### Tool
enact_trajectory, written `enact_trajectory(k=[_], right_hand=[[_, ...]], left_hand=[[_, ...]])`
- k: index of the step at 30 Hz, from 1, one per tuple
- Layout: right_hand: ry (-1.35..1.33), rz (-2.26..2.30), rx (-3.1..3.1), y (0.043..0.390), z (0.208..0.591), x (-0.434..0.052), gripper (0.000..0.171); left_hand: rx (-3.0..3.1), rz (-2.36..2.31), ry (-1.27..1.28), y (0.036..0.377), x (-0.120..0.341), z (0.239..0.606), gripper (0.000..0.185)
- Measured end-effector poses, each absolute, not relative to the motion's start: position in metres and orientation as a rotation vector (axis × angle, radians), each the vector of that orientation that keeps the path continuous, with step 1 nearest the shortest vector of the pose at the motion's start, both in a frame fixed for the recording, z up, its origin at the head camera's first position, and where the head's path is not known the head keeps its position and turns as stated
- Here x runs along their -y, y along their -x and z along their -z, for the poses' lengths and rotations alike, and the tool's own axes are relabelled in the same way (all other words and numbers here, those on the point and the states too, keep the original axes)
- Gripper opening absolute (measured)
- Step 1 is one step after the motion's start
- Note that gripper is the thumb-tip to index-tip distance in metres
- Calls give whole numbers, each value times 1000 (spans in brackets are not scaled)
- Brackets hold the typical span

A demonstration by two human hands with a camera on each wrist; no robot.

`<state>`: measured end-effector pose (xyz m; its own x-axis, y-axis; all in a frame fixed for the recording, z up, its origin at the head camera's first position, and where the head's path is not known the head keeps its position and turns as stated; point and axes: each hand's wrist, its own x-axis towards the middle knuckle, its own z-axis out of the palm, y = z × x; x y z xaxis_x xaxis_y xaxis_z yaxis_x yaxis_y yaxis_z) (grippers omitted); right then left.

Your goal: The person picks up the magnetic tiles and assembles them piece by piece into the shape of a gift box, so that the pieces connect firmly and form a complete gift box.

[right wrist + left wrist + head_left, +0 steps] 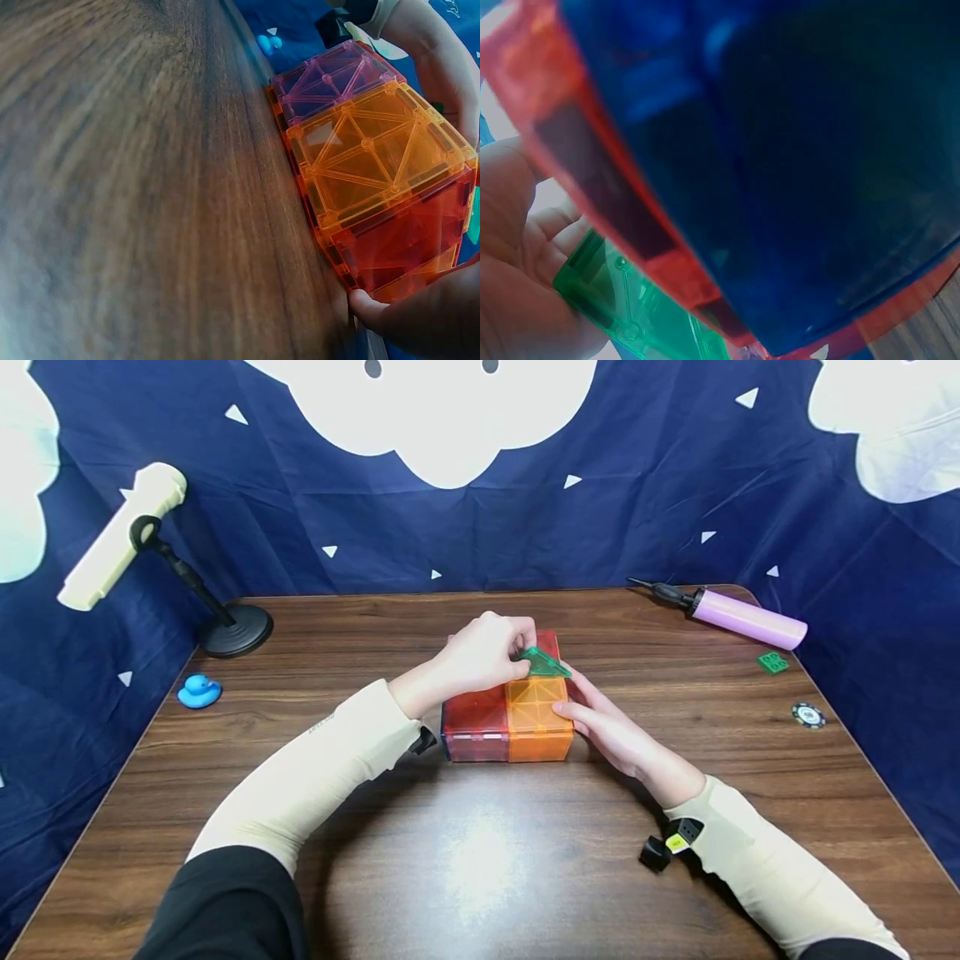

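Observation:
A box built of see-through magnetic tiles stands on the table, with red tiles on its left half and orange tiles at its front right. In the left wrist view a dark blue tile forms one side. My left hand reaches over the top, pinching a green triangular tile between thumb and fingers; this tile lies at the orange part's far edge. My right hand rests along the box's right side, fingers extended and thumb at the orange tile's edge. Some of its fingers are hidden.
At the left are a blue rubber duck and a microphone stand holding a pale microphone. A purple hand pump, a green toy brick and a poker chip lie at the right.

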<state>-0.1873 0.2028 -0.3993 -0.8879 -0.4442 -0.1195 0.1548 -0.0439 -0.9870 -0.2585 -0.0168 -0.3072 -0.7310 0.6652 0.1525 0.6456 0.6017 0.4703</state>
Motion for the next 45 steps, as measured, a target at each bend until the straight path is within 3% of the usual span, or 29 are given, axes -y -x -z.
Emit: enact_trajectory(k=[16, 20, 24, 27, 30, 34, 45], right_hand=[[309, 1973, -1832, 189, 400, -201, 75], [305, 1970, -1826, 184, 400, -205, 75], [299, 1941, -1817, 171, 399, -213, 78], [296, 1929, -1807, 160, 399, -219, 81], [299, 1957, -1783, 154, 400, -221, 81], [272, 2009, -1766, 152, 400, -224, 78], [269, 1987, -1802, 166, 401, -225, 76]], left_hand=[[-2773, -761, -1043, 256, 26, 305, 19], [-2812, -934, -1050, 252, 44, 307, 36], [-2820, -1211, -769, 235, 81, 314, 64], [-2514, -1515, -464, 217, 110, 327, 72], [-2085, -1736, -268, 199, 130, 347, 71], [-1704, -1843, -211, 179, 132, 371, 67], [-1738, -1883, -231, 178, 117, 388, 63]])
